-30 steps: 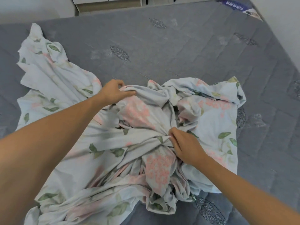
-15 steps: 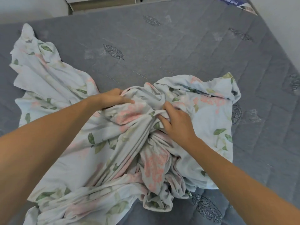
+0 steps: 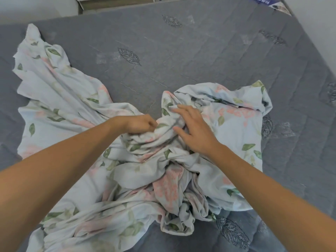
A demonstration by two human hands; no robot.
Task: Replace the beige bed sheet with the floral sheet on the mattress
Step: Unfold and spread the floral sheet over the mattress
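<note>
Grey quilted mattress (image 3: 209,57) fills nearly the whole view, bare of any cover, stitched in panels with dark leaf motifs scattered over it. On it, toward the near edge, lies the floral sheet (image 3: 76,110), pale blue with pink blossoms and green leaves, crumpled in a loose heap. One flap of it runs off to the far left; another bunch is piled to the right; the thickest tangle of folds sits in the middle, close to the person.

Left hand (image 3: 139,123) is at the centre of the heap with its fingers curled into a fold of the sheet, gripping it. Right hand (image 3: 194,130) lies just beside it, almost touching, fingers spread and fairly straight, resting flat on a raised ridge of cloth; the thumb presses into the fabric but nothing is pinched. Both bare forearms reach in from the bottom corners of the view.

Beyond the far edge of the mattress are a pale floor and the base of a light piece of furniture (image 3: 116,4). At the far right corner of the mattress lies a blue-and-white printed label (image 3: 267,1), beside a white wall (image 3: 316,19).
</note>
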